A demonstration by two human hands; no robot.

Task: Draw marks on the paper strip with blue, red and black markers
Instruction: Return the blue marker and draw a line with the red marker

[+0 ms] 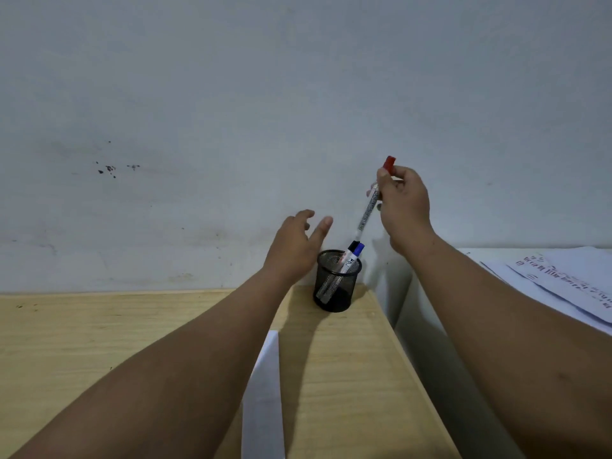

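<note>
My right hand (404, 207) grips the red marker (371, 207) by its red-capped top, holding it tilted above the black mesh pen cup (336, 286). The marker's lower end hangs just over the cup's rim. Inside the cup lean a blue-capped marker (357, 250) and a black-capped marker (351, 246). My left hand (298, 246) hovers open just left of the cup, fingers spread, touching nothing. A white paper strip (265, 402) lies lengthwise on the wooden desk (82, 336), between my forearms and partly hidden by the left one.
A pale wall rises right behind the desk. The desk's right edge runs close to the cup. Beyond a gap on the right stands a white surface (430, 342) carrying printed paper sheets (569, 279).
</note>
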